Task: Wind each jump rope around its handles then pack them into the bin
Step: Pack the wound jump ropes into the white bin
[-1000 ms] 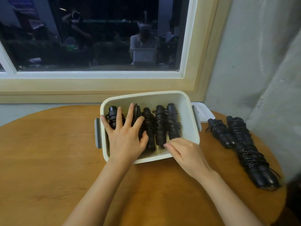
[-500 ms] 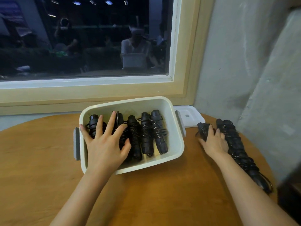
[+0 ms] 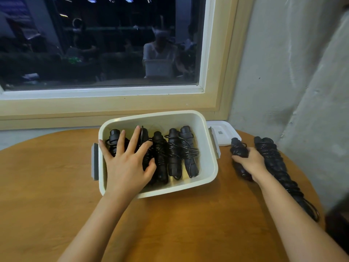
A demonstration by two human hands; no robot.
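Gripped in the right hand's [image 3: 249, 164] curled fingers [image 3: 237, 159] on the bench [image 3: 56, 176] beside the bin [image 3: 170, 190], the wound rope [image 3: 238, 149] is best laid in the bin's free right side while the packed ropes [image 3: 174, 154] are held flat under the spread left hand [image 3: 126, 165].

Right hand [image 3: 249, 163] gone from the front rim of the cream plastic bin [image 3: 170, 190], out across the round wooden table [image 3: 56, 176], half a second ago laid over the nearer black wound jump rope bundle [image 3: 238, 148], now gripping it
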